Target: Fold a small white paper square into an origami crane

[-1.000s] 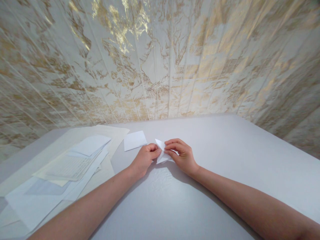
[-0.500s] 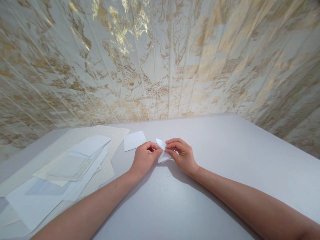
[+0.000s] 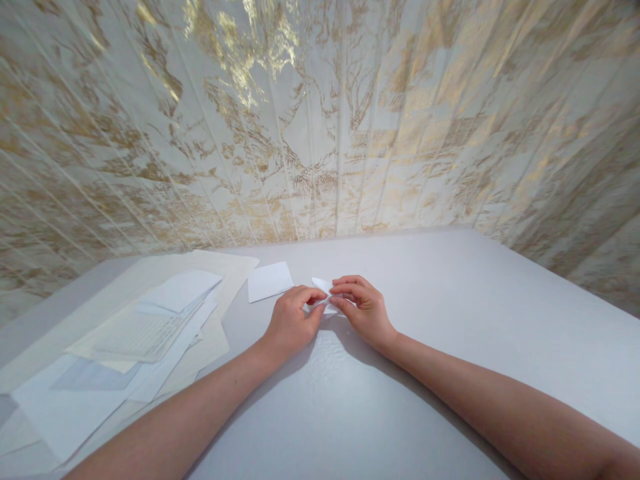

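A small folded piece of white paper is pinched between both hands, just above the table. My left hand grips it from the left, with thumb and forefinger closed on its edge. From the right, my right hand holds it between thumb and curled fingers. The fingers cover much of the paper, so its exact folds cannot be made out. Just behind my left hand lies a flat white paper rectangle.
On the left of the pale table several sheets overlap: a cream sheet, a printed page, and white sheets. A wall with gold-patterned covering rises behind the table.
My left hand has shifted slightly right, its thumb and forefinger now nearer my right fingers. The paper's lower part has moved up, and less of it shows. My right hand has barely moved.
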Demonstrator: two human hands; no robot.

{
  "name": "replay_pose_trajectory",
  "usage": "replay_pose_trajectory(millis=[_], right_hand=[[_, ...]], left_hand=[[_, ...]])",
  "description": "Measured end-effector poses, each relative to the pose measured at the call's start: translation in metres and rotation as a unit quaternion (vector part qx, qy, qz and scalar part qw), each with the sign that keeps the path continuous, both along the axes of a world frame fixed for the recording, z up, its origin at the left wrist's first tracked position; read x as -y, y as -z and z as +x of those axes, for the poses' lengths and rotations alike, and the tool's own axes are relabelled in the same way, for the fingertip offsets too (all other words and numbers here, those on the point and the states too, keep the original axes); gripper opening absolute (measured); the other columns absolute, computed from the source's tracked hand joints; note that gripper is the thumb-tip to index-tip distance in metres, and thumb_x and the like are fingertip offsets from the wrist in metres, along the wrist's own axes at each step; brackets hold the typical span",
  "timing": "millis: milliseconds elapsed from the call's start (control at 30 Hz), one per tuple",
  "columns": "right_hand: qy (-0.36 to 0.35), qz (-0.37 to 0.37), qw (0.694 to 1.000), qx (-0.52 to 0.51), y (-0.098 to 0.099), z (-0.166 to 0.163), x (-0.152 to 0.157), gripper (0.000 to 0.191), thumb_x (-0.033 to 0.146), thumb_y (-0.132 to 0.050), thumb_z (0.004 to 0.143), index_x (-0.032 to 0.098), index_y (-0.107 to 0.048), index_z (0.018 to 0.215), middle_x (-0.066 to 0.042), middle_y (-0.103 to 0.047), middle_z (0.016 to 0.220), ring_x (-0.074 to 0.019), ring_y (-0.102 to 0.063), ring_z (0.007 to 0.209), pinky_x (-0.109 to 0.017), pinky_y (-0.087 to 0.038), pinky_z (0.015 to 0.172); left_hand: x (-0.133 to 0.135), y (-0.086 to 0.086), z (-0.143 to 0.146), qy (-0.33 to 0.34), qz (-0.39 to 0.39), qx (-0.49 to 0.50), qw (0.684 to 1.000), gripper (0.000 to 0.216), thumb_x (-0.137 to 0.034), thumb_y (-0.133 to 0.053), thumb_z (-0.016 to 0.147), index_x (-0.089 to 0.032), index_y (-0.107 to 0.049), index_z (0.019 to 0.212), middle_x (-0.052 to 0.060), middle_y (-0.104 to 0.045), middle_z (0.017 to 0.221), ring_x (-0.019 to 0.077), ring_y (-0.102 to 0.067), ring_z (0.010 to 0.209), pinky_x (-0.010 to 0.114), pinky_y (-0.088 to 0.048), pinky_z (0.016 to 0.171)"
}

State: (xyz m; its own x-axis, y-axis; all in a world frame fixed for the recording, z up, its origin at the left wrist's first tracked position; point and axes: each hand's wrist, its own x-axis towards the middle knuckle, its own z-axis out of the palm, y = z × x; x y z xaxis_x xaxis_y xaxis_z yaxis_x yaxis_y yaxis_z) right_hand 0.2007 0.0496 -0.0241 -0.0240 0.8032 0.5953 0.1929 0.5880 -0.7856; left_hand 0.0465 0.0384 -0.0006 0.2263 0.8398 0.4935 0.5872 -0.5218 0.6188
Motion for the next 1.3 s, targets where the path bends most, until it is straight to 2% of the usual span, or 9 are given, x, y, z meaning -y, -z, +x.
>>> replay_pose_trajectory(millis=[200,367,567,667,767,967,1133,1200,1300], right_hand=[[-0.016,0.004,1.000,-0.005,0.001,-0.002,0.002,0.010,0.021,-0.065,0.070,0.022,-0.067,0.079,-0.006,-0.058,0.091,-0.0162,-0.058,0.085,-0.029,-0.052,0.069],[-0.034,-0.008,0.999,-0.018,0.000,-0.004,0.004,0.009,0.022,-0.065,0.071,0.022,-0.065,0.080,-0.006,-0.057,0.093,-0.0157,-0.057,0.087,-0.028,-0.052,0.070],[-0.039,0.002,0.999,-0.019,0.000,-0.004,0.005,0.004,0.023,-0.064,0.072,0.021,-0.062,0.075,-0.006,-0.059,0.087,-0.0165,-0.058,0.084,-0.030,-0.051,0.071],[-0.039,0.010,0.999,-0.013,-0.001,-0.004,0.005,0.004,0.022,-0.063,0.073,0.020,-0.060,0.071,-0.006,-0.060,0.087,-0.0164,-0.059,0.083,-0.031,-0.051,0.071],[-0.035,0.029,0.999,0.004,-0.003,-0.003,0.007,0.005,0.020,-0.063,0.073,0.020,-0.060,0.069,-0.006,-0.060,0.086,-0.0169,-0.059,0.083,-0.032,-0.049,0.073],[-0.028,0.043,0.998,0.019,-0.004,0.000,0.006,0.005,0.021,-0.061,0.075,0.020,-0.059,0.071,-0.007,-0.060,0.086,-0.0170,-0.059,0.083,-0.033,-0.049,0.074],[-0.034,0.057,0.997,0.032,-0.006,0.003,0.005,0.006,0.024,-0.060,0.076,0.021,-0.060,0.071,-0.007,-0.061,0.088,-0.0174,-0.059,0.084,-0.033,-0.049,0.075],[-0.037,0.064,0.997,0.039,-0.007,0.004,0.005,0.006,0.024,-0.061,0.076,0.021,-0.060,0.071,-0.006,-0.062,0.088,-0.0173,-0.060,0.085,-0.033,-0.049,0.075],[-0.042,0.075,0.995,0.045,-0.007,0.005,0.006,0.004,0.022,-0.061,0.075,0.021,-0.060,0.071,-0.007,-0.062,0.088,-0.0169,-0.060,0.085,-0.033,-0.049,0.075]], left_hand=[[-0.001,-0.003,-0.002,0.015,0.033,0.003,0.999,0.011,-0.017,-0.053,0.075,-0.019,-0.063,0.070,0.004,-0.061,0.076,0.0179,-0.055,0.078,0.029,-0.041,0.074],[-0.003,-0.001,-0.002,0.023,0.024,0.001,0.999,0.013,-0.017,-0.051,0.077,-0.020,-0.061,0.069,0.002,-0.061,0.072,0.0166,-0.055,0.073,0.028,-0.041,0.071],[-0.004,0.002,-0.003,0.057,0.013,0.036,0.998,0.014,-0.015,-0.051,0.075,-0.021,-0.062,0.071,0.003,-0.065,0.075,0.0177,-0.057,0.077,0.030,-0.042,0.075],[-0.003,0.000,-0.001,0.009,-0.026,0.079,0.997,0.008,-0.015,-0.055,0.071,-0.021,-0.060,0.073,0.000,-0.064,0.072,0.0164,-0.057,0.073,0.029,-0.042,0.073],[-0.002,-0.003,-0.001,-0.029,-0.060,0.125,0.990,0.021,-0.016,-0.059,0.066,-0.021,-0.058,0.086,-0.003,-0.062,0.067,0.0146,-0.056,0.068,0.027,-0.043,0.072],[-0.005,-0.009,-0.005,0.014,-0.109,0.140,0.984,0.014,-0.025,-0.057,0.070,-0.019,-0.065,0.081,0.002,-0.066,0.076,0.0166,-0.058,0.073,0.028,-0.042,0.074],[-0.010,-0.012,-0.009,0.022,-0.208,0.207,0.956,0.016,-0.025,-0.054,0.072,-0.018,-0.067,0.080,0.001,-0.063,0.064,0.0156,-0.057,0.064,0.027,-0.042,0.065],[-0.013,-0.014,-0.011,0.024,-0.192,0.187,0.963,0.014,-0.023,-0.056,0.070,-0.019,-0.068,0.078,0.001,-0.063,0.066,0.0153,-0.056,0.065,0.026,-0.042,0.066],[-0.014,-0.017,-0.014,0.030,-0.114,0.119,0.986,0.013,-0.020,-0.059,0.069,-0.021,-0.069,0.076,0.002,-0.060,0.073,0.0144,-0.054,0.067,0.026,-0.041,0.065]])
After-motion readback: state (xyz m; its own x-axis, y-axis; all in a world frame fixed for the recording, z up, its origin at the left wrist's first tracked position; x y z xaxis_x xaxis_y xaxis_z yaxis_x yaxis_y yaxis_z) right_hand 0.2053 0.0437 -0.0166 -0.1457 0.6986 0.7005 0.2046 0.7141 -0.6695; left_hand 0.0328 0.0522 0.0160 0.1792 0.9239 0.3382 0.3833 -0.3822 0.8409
